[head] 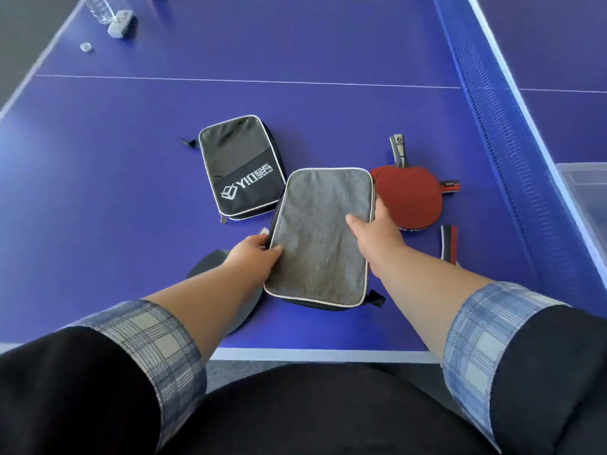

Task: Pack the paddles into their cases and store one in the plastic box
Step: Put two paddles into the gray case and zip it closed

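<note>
Nearest you, both plaid cuffs [154, 343] are rolled back, forearms out over the counter [115, 198]. Under your L forearm lies a dark round paddle blade [205, 267], mostly hidden, handle not visible.

Just beyond, the grey case [320, 238] sits btw your hands, plain fabric side up, w/ white piping round the edge and a black tab at its near R corner. Your left hand [258, 254] grips the case's L edge, thumb on top, fingers tucked beneath. Your right hand [377, 236] grips the R edge, thumb on the fabric, fingers curled over the rim. Can't tell if the case is lifted or resting on the counter.

R of your right forearm a red-and-black handle [449, 244] shows; its blade is hidden. Further out, the red paddle [410, 198] lies flat just beside the grey case's R edge, its grey handle pointing away from you. A second handle [450, 187] pokes out from under it to the R.

Far L of the grey case, the black case [239, 165] w/ white logo lies flat; the grey case's far L corner overlaps its near R corner in view.

At the R edge, past the net [492, 126], is the clear plastic box [584, 192]. In the far L corner stands a clear bottle [98, 8].
</note>
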Available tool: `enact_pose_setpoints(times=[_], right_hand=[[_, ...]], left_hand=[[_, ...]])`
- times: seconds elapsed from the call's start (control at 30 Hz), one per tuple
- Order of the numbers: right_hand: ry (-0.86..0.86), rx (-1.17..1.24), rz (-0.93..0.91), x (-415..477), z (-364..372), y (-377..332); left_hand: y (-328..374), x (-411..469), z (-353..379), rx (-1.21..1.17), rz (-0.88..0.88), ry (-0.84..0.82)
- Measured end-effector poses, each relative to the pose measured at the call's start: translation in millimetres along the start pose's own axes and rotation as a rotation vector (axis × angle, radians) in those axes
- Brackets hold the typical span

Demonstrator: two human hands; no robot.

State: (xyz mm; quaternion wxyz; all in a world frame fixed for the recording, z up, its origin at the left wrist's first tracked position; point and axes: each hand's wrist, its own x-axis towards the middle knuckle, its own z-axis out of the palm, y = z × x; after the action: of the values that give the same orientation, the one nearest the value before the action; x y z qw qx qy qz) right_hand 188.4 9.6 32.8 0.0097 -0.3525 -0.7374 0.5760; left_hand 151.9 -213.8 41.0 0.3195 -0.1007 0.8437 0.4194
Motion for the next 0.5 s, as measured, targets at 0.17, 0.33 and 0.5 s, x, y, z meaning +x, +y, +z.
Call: enact_pose_setpoints(times=[0.17,0.33,0.5], right_hand=[[-0.114,-0.426,0.114,-25,25,18],[-0.233,-0.560,0.188,-44,41,34],[-0.232,-0.743,0.143,-61,47,37]], left_hand=[[-32,-23,10,0.215,-0.034,-0.007],[-45,-28,17,0.209,0.004,-0.049],[-40,-32,26,0.245,-0.043,-0.023]])
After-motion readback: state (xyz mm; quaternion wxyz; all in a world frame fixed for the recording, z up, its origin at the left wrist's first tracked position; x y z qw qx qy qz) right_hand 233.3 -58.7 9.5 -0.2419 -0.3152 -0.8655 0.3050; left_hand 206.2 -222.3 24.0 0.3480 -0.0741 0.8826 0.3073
